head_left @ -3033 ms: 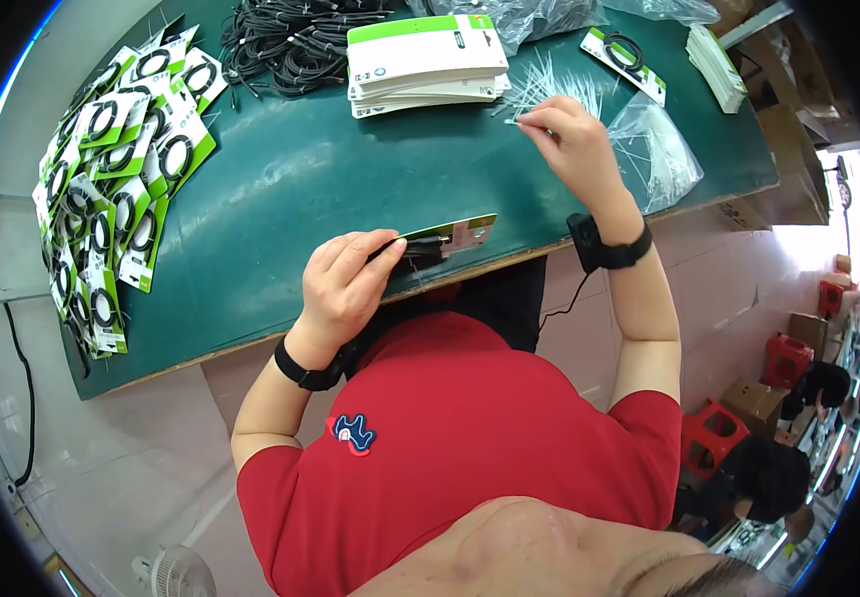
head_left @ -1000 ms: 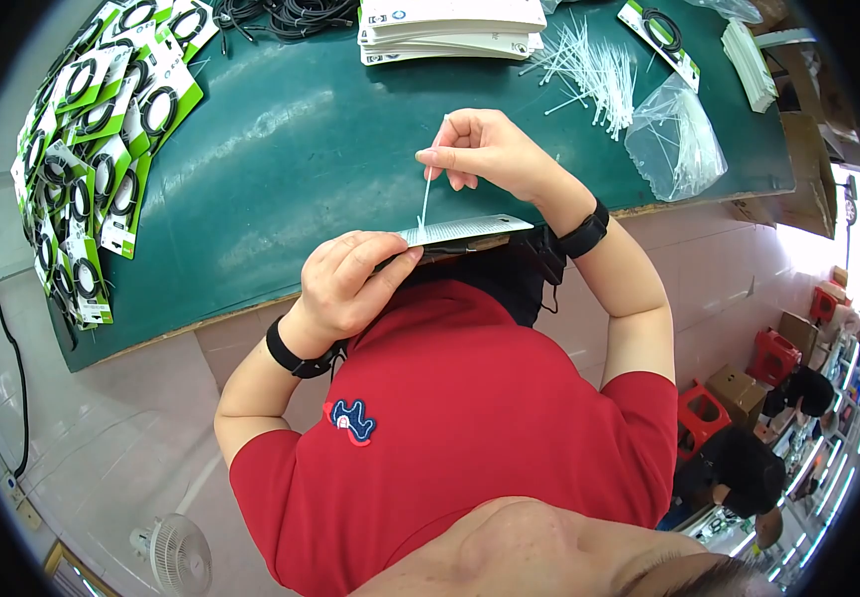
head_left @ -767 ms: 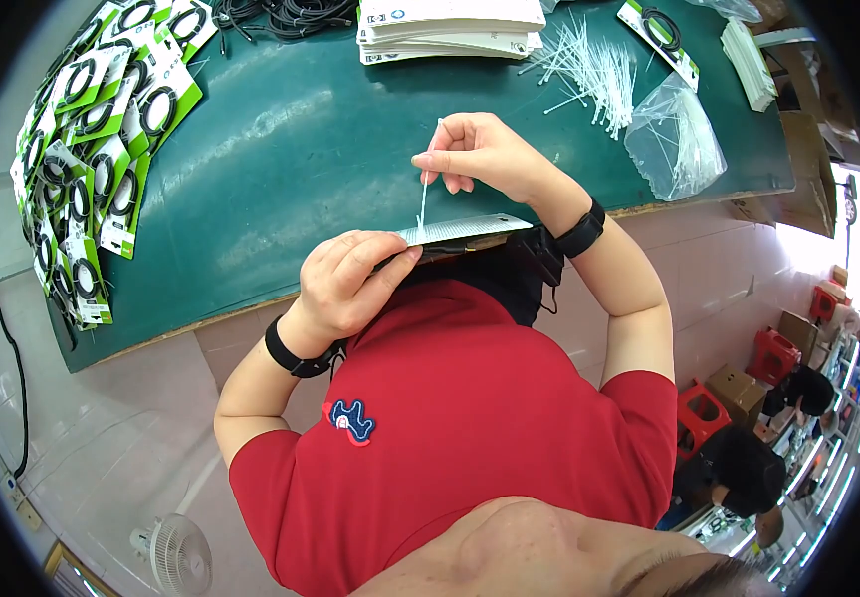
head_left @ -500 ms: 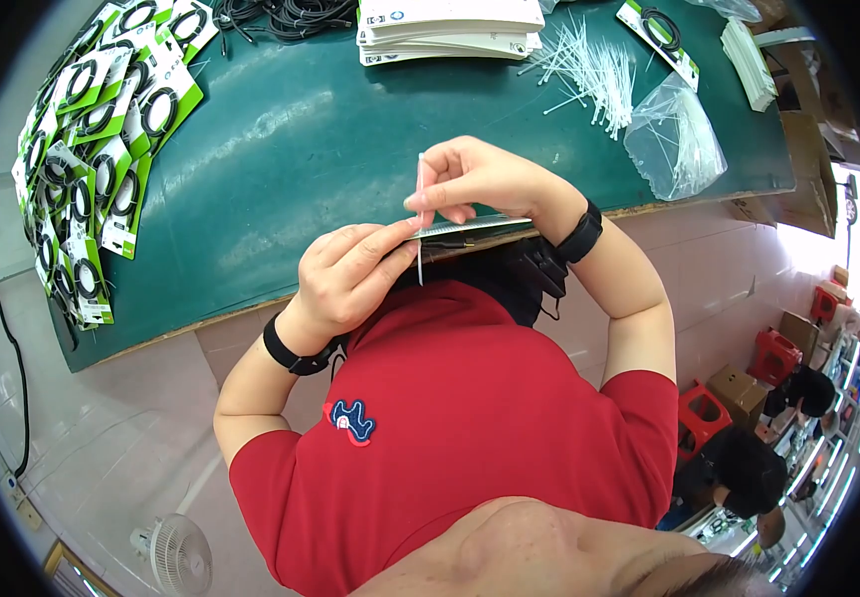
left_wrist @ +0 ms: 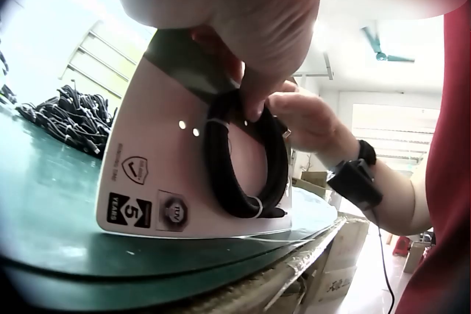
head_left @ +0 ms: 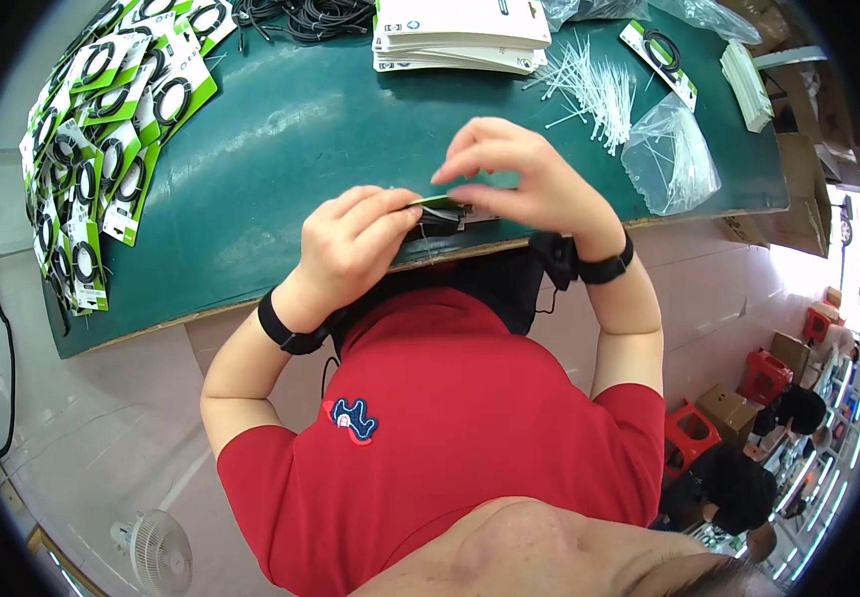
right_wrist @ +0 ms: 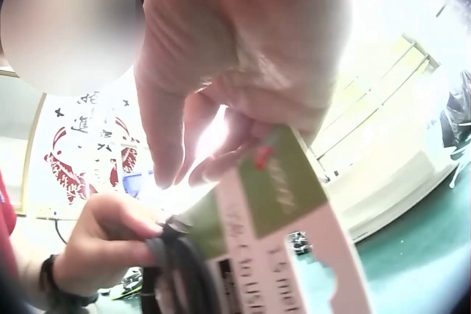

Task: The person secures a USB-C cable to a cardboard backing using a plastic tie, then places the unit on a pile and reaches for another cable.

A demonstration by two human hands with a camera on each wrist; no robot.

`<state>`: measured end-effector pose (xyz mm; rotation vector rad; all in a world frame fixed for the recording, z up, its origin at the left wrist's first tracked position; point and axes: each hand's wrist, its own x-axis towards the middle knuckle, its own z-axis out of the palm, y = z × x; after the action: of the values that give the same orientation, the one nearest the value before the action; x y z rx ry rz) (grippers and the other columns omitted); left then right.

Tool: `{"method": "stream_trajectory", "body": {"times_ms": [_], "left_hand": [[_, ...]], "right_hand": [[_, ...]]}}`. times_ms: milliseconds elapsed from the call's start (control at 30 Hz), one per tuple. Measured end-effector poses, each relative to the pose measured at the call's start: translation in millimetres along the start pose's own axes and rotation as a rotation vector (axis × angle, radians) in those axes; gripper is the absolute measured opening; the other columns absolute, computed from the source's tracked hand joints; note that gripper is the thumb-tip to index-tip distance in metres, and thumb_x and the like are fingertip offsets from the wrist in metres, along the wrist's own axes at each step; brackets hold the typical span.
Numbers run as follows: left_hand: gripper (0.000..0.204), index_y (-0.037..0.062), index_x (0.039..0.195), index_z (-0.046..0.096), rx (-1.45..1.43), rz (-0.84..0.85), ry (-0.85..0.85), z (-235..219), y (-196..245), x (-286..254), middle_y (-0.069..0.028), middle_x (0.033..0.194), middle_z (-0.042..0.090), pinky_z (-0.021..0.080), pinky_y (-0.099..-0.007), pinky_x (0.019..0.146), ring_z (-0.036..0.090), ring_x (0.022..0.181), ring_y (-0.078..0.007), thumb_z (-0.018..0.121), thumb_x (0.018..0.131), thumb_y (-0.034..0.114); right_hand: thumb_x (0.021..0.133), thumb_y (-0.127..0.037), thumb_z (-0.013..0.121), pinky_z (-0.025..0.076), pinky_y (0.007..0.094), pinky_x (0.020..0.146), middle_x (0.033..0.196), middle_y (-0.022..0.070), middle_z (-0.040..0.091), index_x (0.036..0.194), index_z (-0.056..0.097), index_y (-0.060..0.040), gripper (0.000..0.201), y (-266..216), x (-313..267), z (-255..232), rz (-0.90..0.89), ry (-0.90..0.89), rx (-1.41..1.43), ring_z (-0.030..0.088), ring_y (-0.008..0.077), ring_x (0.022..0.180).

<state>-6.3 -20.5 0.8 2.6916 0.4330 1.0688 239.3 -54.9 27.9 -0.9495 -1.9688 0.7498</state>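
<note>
My left hand (head_left: 350,244) pinches a green and white card (head_left: 438,202) together with a black cable coil (head_left: 438,221) over the table's front edge. In the left wrist view the coil (left_wrist: 218,163) lies against the upright card (left_wrist: 151,159), with a thin white tie (left_wrist: 257,207) round its lower part. Beside the card's other end is my right hand (head_left: 535,184), its fingers parted and bent loosely, with no tie visible between them. The right wrist view has the right hand (right_wrist: 243,56) just above the card (right_wrist: 294,203), contact unclear, and the left hand (right_wrist: 110,244) at the coil (right_wrist: 188,273).
Carded cables (head_left: 111,149) are heaped at the left. Behind are loose black cables (head_left: 321,15), stacked cards (head_left: 460,40) and scattered white ties (head_left: 599,95). At the right lie a plastic bag (head_left: 671,159), one carded cable (head_left: 661,60) and another card stack (head_left: 746,85).
The right hand came from the tie pile to the card with a white tie, lowered it there, then parted its fingers and moved slightly right. The left hand kept its grip while the card turned.
</note>
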Motion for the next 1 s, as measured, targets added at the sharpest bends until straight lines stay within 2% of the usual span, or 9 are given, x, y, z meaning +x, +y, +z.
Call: {"method": "stream_trajectory", "body": {"times_ms": [33,133,267,433,533,567,667,800,1000], "left_hand": [[0.017,0.0041,0.090,0.069,-0.019,-0.019,0.012,1.3,-2.6,2.3,-0.0069,0.097,0.071,0.055,-0.0319,0.066,0.067,0.080,-0.0223,0.072,0.073,0.003],[0.016,0.0042,0.089,0.068,-0.036,-0.048,0.026,1.7,-2.8,5.7,-0.0066,0.095,0.071,0.055,-0.0328,0.066,0.067,0.079,-0.0232,0.072,0.074,0.002],[0.014,0.0042,0.088,0.068,-0.033,-0.085,0.030,2.0,-3.3,6.8,-0.0066,0.095,0.071,0.055,-0.0335,0.067,0.067,0.079,-0.0244,0.073,0.075,0.001],[0.014,0.0040,0.087,0.068,-0.028,-0.136,0.051,1.2,-8.0,5.3,-0.0071,0.093,0.071,0.055,-0.0338,0.067,0.068,0.079,-0.0248,0.073,0.075,0.001],[0.014,0.0038,0.088,0.068,-0.016,-0.135,0.054,1.9,-7.8,5.8,-0.0073,0.094,0.071,0.055,-0.0340,0.067,0.068,0.080,-0.0249,0.073,0.075,0.001],[0.015,0.0036,0.088,0.068,-0.006,-0.124,0.048,1.9,-7.0,5.7,-0.0073,0.094,0.071,0.055,-0.0341,0.068,0.068,0.081,-0.0248,0.073,0.075,0.001],[0.016,0.0034,0.090,0.068,0.040,-0.088,0.034,0.5,-2.5,6.7,-0.0074,0.097,0.070,0.055,-0.0339,0.069,0.068,0.083,-0.0244,0.072,0.074,0.002],[0.019,0.0030,0.093,0.069,0.139,-0.018,0.002,-2.3,4.3,7.9,-0.0075,0.101,0.070,0.055,-0.0331,0.071,0.068,0.086,-0.0232,0.069,0.074,0.005],[0.023,0.0032,0.098,0.069,0.229,0.056,-0.006,-1.4,6.3,10.8,-0.0069,0.104,0.069,0.053,-0.0315,0.072,0.067,0.089,-0.0215,0.064,0.075,0.008]], "right_hand": [[0.083,-0.008,0.075,0.049,0.0273,0.067,0.087,0.0027,0.065,0.097,0.072,-0.0023,0.015,-5.9,-0.1,1.5,-0.004,-0.006,-0.003,0.061,0.0159,0.076],[0.076,-0.006,0.079,0.050,0.0304,0.064,0.085,0.0061,0.064,0.094,0.072,-0.0031,0.020,-24.4,0.7,14.7,-0.225,0.060,-0.331,0.062,0.0221,0.073],[0.076,-0.007,0.079,0.050,0.0328,0.061,0.085,0.0068,0.063,0.091,0.071,-0.0036,0.018,-23.0,-3.9,29.9,-0.260,0.116,-0.330,0.061,0.0230,0.070],[0.078,-0.006,0.078,0.050,0.0330,0.058,0.084,0.0067,0.064,0.088,0.069,-0.0039,0.013,-41.1,-12.7,33.1,-0.287,0.074,-0.264,0.062,0.0217,0.068],[0.087,-0.008,0.073,0.051,0.0286,0.058,0.088,0.0072,0.067,0.094,0.066,-0.0027,0.012,-41.7,-21.7,37.8,-0.058,0.043,0.015,0.064,0.0174,0.070],[0.087,-0.008,0.073,0.051,0.0286,0.058,0.088,0.0072,0.067,0.094,0.066,-0.0027,0.012,-40.9,-24.6,38.2,-0.056,0.042,0.013,0.064,0.0174,0.070],[0.094,-0.012,0.068,0.054,0.0241,0.059,0.085,0.0074,0.068,0.104,0.061,-0.0006,0.017,-37.7,-33.3,37.4,0.703,0.218,0.881,0.066,0.0140,0.068],[0.097,-0.012,0.064,0.055,0.0220,0.060,0.078,0.0073,0.069,0.113,0.058,0.0019,0.022,-30.4,-35.9,36.0,0.882,0.163,0.884,0.066,0.0127,0.063],[0.095,-0.011,0.067,0.055,0.0219,0.059,0.070,0.0050,0.066,0.107,0.062,0.0025,0.019,-31.1,-42.4,42.6,0.847,0.300,0.725,0.065,0.0115,0.060]]}}
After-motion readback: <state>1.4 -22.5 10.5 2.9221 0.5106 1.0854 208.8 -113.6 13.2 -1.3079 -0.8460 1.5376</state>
